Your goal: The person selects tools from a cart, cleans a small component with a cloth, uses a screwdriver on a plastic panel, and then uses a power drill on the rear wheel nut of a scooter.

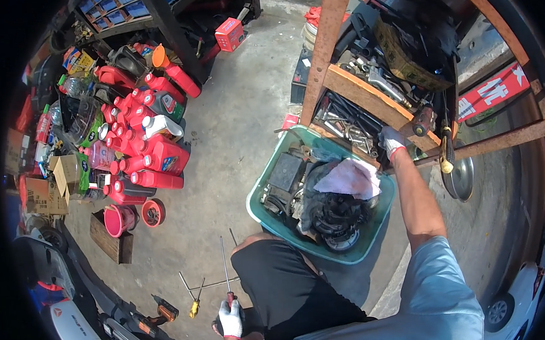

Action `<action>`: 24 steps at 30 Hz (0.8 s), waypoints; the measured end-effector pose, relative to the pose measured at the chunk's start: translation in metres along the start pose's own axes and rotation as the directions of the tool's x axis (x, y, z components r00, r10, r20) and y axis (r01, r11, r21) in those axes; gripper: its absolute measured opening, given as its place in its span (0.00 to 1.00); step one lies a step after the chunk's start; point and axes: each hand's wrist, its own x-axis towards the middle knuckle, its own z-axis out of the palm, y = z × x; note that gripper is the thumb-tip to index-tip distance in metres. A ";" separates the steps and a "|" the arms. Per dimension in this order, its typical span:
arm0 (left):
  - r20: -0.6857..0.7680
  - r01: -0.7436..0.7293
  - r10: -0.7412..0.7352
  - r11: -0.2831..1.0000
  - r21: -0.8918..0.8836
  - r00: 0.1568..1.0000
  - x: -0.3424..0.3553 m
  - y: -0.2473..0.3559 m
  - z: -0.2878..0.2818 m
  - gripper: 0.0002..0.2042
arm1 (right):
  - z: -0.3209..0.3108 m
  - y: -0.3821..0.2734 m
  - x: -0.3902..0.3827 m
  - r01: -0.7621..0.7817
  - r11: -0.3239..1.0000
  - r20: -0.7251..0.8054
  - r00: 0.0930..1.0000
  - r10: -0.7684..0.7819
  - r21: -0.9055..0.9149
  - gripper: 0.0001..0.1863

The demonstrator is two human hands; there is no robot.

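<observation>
Grips a red-handled screwdriver (230, 296) in the curled fingers of the gloved left hand (231, 319), above the concrete floor (222, 142) near a yellow-handled screwdriver (194, 308) and an orange-and-black power drill (165, 310). Reaches with the gloved right hand (393, 142) to the end of a rack compartment of metal tools (345, 127), beyond a green tub (254, 201); cannot tell the state of those fingers, wide, narrow or holding something.
</observation>
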 end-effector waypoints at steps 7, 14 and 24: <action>0.021 0.001 -0.002 1.000 0.029 1.000 0.005 -0.004 0.008 0.08 | -0.009 0.014 0.001 0.179 0.750 -0.091 0.948 -0.304 -0.637 0.19; -0.001 0.004 -0.004 1.000 0.018 1.000 -0.001 -0.004 0.010 0.08 | 0.032 0.000 -0.019 0.294 0.489 0.084 0.910 -0.406 -0.821 0.15; -0.041 0.012 -0.009 0.999 0.050 0.999 -0.009 0.003 0.018 0.07 | 0.042 -0.011 -0.027 0.319 0.413 0.154 0.910 -0.385 -0.853 0.16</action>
